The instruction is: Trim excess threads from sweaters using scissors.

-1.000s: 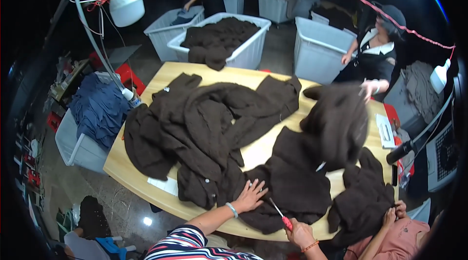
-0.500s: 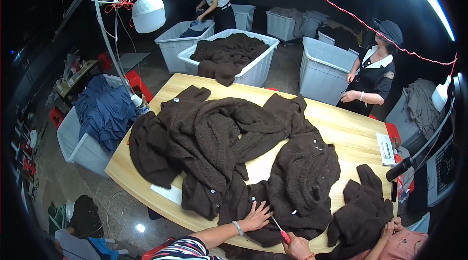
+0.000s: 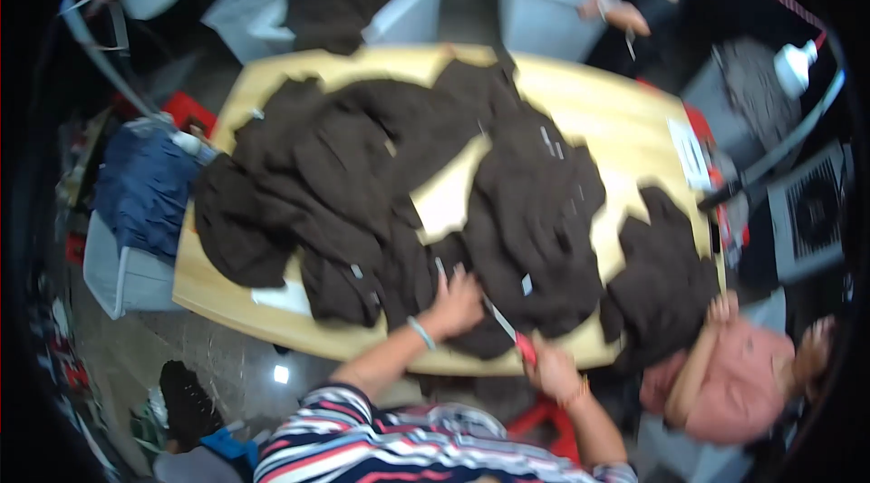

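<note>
Right grip (image 3: 555,370) tight around slim, red-handled metal tool (image 3: 519,340), left grip (image 3: 456,306), closure unclear, against rumpled brown cloth (image 3: 533,220)

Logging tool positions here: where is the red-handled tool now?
In the head view, the tool is below and right of centre, in the right hand, its shaft slanting up-left over brown cloth toward the left hand.

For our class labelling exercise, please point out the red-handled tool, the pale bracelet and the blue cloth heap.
Red-handled tool (image 3: 525,347): head view, on its handle.
Pale bracelet (image 3: 420,333): head view, on its band.
Blue cloth heap (image 3: 140,188): head view, on its middle.
</note>
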Motion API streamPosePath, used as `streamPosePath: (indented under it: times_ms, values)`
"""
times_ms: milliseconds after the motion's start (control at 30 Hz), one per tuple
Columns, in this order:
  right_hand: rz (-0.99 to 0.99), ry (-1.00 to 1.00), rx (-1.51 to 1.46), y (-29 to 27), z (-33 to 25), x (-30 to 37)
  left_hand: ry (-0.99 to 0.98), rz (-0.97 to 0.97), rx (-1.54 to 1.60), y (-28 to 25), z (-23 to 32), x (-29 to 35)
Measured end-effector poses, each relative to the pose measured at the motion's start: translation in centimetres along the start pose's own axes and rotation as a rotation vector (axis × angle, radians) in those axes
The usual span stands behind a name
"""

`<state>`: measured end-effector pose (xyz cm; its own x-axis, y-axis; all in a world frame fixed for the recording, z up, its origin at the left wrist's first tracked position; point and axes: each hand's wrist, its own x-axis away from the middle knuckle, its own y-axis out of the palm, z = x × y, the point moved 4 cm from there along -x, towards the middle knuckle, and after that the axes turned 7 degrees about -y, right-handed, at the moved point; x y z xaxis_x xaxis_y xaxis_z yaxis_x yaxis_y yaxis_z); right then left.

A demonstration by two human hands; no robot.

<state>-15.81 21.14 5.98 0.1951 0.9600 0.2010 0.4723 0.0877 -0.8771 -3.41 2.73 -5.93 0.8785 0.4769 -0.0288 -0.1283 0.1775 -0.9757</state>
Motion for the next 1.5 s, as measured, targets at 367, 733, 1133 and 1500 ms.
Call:
streamPosePath:
  times_ms: [367, 733, 1133, 1500]
  values:
    - [-0.125, 0.016, -0.063, 0.8, -1.4, -2.9, -0.149, 0.017, 0.104, -0.9, -4.3, 1.7]
    - [0.116, 0.428, 0.051, -2.8, 7.4, -1.2, -0.266, 0.014, 0.148, -1.9, -3.5, 3.2]
    - [-0.17, 0.11, 0.013, -1.3, -2.1, 2.1, 0.012, -0.052, 0.229, -1.2, -1.6, 0.5]
    - [-0.376, 0.081, -0.069, 3.0, -2.5, 6.7, -0.059, -0.124, 0.643, -1.6, -1.6, 4.9]
